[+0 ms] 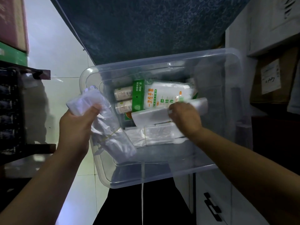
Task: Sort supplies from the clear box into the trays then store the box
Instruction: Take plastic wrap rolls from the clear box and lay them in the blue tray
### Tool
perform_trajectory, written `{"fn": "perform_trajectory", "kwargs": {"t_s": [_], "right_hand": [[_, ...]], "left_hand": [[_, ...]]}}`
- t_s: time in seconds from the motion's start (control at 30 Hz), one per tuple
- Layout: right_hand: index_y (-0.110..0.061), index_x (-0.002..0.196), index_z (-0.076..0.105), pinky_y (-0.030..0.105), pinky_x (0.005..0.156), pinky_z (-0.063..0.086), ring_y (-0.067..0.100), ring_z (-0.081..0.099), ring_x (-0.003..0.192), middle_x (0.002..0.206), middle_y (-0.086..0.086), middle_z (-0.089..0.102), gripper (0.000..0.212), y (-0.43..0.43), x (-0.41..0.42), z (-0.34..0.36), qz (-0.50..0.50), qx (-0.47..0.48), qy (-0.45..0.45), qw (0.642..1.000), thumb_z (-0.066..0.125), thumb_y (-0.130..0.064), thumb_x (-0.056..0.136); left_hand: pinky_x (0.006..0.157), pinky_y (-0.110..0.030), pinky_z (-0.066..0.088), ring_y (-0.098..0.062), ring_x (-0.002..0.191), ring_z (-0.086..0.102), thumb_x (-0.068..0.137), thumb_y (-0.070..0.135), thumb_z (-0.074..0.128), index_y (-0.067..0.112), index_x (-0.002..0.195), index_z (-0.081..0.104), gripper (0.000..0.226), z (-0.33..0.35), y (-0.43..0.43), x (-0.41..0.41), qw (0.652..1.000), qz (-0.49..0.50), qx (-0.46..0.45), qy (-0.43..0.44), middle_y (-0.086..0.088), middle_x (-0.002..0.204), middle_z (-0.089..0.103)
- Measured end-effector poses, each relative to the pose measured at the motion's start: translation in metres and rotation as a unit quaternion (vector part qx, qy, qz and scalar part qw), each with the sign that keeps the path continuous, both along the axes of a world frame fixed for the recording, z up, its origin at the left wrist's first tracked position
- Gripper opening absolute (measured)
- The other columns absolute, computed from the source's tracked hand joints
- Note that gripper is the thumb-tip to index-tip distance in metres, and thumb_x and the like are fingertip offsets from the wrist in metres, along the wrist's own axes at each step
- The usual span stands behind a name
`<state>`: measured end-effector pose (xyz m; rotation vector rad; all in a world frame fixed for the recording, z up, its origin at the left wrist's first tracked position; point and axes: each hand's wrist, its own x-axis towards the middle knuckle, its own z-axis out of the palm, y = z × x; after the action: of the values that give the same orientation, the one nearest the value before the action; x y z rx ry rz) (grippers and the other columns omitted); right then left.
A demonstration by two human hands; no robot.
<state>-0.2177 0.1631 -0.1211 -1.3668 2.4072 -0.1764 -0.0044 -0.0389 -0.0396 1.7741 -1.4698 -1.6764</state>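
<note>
1. The box (162,62) sits dead centre, open on top, see-through all round. Its far end lies over a blue patterned cloth (146,26).
2. The left hand (76,122) is up at the box's left rim. Its grip is curled tight, thumb on top, around the banded bags (112,137). These are clear plastic with a thin rubber band across the lower part. They hang over the rim, half inside the box and half out. Whether that is one bundle or two is hard to say through the glare.
3. The right hand (185,117) is down inside the box with its knuckles toward us. Its grip pinches the near edge of a bag stack (151,116), a pale flat wad tilted up off the things below it.
4. Just behind that stack lies the glove pack (162,96), white with green trim and orange lettering, flat on the box floor.
5. Left of the glove pack are two pale tubes (123,93), side by side on their sides, touching its green edge.
6. Nearer us, under the right wrist, loose bags (159,133) lie flat on the bottom of the box.
7. Around the box there is white tiled floor (56,54) to the left, with a dark rack (16,111) beside it.
8. Off right a brown carton (272,78) with a paper label sits on a shelf. Below it is a white cabinet (235,200) with a black handle.
</note>
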Motion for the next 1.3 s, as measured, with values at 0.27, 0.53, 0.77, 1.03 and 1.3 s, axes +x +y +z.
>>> {"fn": "perform_trajectory", "kwargs": {"t_s": [0.27, 0.53, 0.77, 1.03, 1.3], "right_hand": [[-0.003, 0.132, 0.042, 0.039, 0.107, 0.028, 0.031, 0.041, 0.123, 0.134, 0.015, 0.047, 0.054, -0.010, 0.082, -0.050, 0.207, 0.188, -0.109, 0.954, 0.056, -0.029, 0.088], [-0.003, 0.111, 0.059, 0.040, 0.081, 0.043, 0.034, 0.053, 0.103, 0.110, 0.017, 0.058, 0.027, -0.010, 0.082, -0.049, 0.132, 0.171, -0.119, 0.969, 0.049, -0.018, 0.092], [-0.015, 0.092, 0.055, 0.030, 0.058, 0.034, 0.036, 0.063, 0.079, 0.089, 0.014, 0.069, 0.012, 0.003, 0.059, 0.025, -0.127, 0.104, -0.161, 0.973, 0.047, -0.024, 0.091], [-0.024, 0.059, 0.036, 0.032, 0.052, 0.030, 0.008, 0.040, 0.050, 0.050, -0.004, 0.040, 0.036, -0.011, 0.055, 0.175, -0.338, -0.145, -0.195, 0.909, 0.061, -0.023, 0.085], [-0.030, 0.072, 0.058, 0.015, 0.053, 0.046, 0.002, 0.058, 0.059, 0.071, -0.008, 0.064, 0.012, 0.002, 0.094, 0.284, -0.391, -0.292, -0.216, 0.846, 0.063, -0.027, 0.083]], "left_hand": [[0.064, -0.023, 0.050, -0.008, 0.077, 0.069, 0.063, 0.047, 0.076, 0.027, 0.089, 0.071, 0.033, -0.008, 0.001, 0.005, 1.000, -0.008, -0.024, -0.013, 0.009, 0.084, 0.073], [0.052, -0.013, 0.050, -0.001, 0.070, 0.069, 0.070, 0.040, 0.075, 0.034, 0.082, 0.069, 0.014, -0.006, 0.002, 0.004, 0.999, -0.019, -0.025, -0.007, 0.016, 0.077, 0.073], [0.053, -0.022, 0.047, -0.013, 0.074, 0.066, 0.073, 0.040, 0.073, 0.021, 0.097, 0.064, 0.032, 0.014, 0.005, -0.004, 1.000, 0.001, 0.006, -0.023, 0.007, 0.084, 0.067], [0.063, -0.033, 0.053, -0.020, 0.068, 0.066, 0.063, 0.030, 0.081, 0.016, 0.073, 0.074, 0.019, 0.104, 0.011, -0.034, 0.979, -0.033, 0.130, 0.150, -0.002, 0.071, 0.070], [0.058, -0.029, 0.054, -0.014, 0.067, 0.072, 0.076, 0.027, 0.075, 0.015, 0.082, 0.072, 0.013, 0.207, 0.044, -0.063, 0.944, -0.105, 0.177, 0.260, 0.001, 0.073, 0.075]]}}
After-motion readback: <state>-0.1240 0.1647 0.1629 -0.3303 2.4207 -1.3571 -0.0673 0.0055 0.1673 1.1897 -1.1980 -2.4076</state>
